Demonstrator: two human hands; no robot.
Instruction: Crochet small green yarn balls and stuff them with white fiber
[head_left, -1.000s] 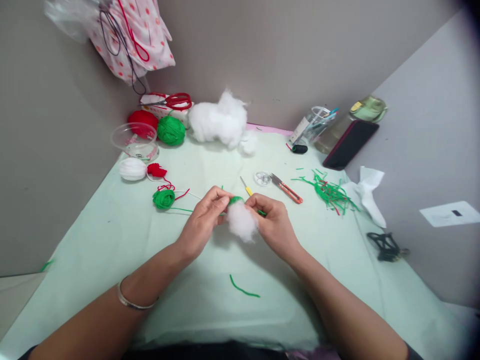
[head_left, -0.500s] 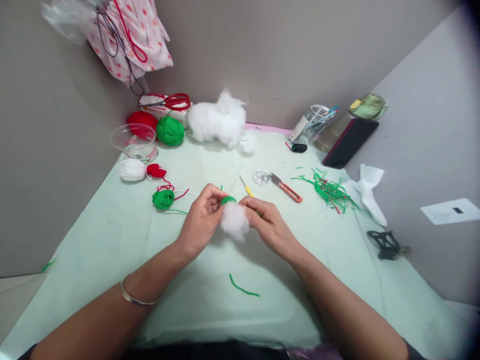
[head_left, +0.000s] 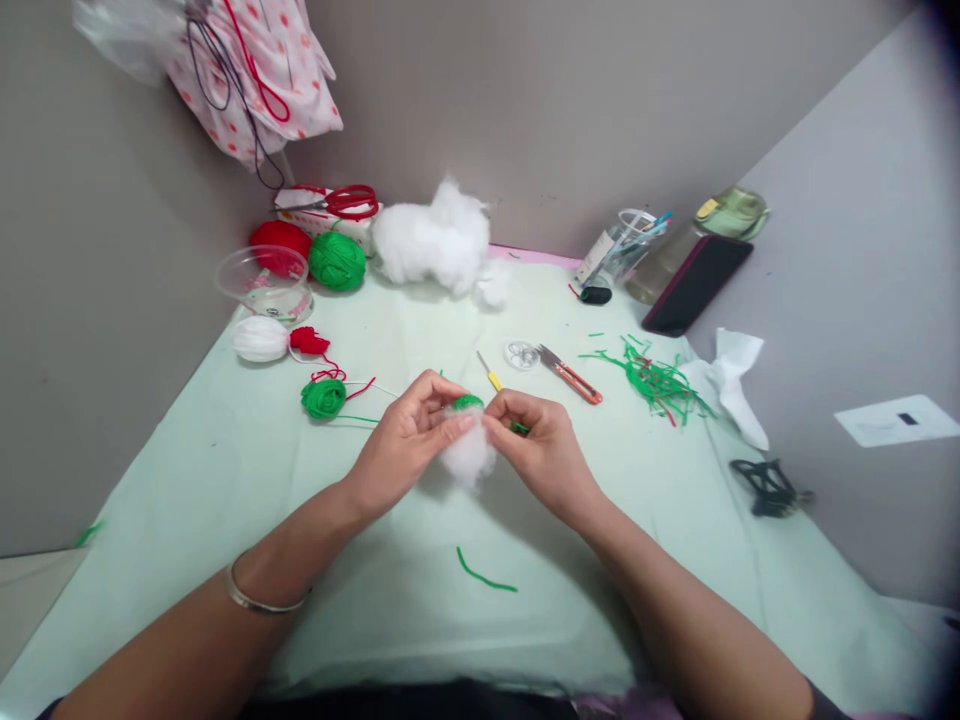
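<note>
A small green crochet piece (head_left: 469, 401) is held in front of me with a tuft of white fibre stuffing (head_left: 469, 460) hanging below it. My left hand (head_left: 405, 435) is closed on the crochet piece, its thumb pressing across the top of the tuft. From the other side my right hand (head_left: 538, 450) pinches the stuffing at the edge of the crochet piece. A bit of green shows under the right fingers; I cannot make out what it is. Just beyond the hands lies a yellow-handled crochet hook (head_left: 493, 378).
Thread snips (head_left: 571, 375) and a round clear case (head_left: 522, 354) lie past my right hand, yarn scraps (head_left: 660, 380) farther right. A green yarn bundle (head_left: 324, 398) is at left. Behind are a stuffing heap (head_left: 431, 240), a green yarn ball (head_left: 337, 262) and a phone (head_left: 697, 285).
My left thumb has moved right, over the top of the stuffing. The right fingers have drawn in to pinch beside it, and the crochet piece has shifted slightly right.
</note>
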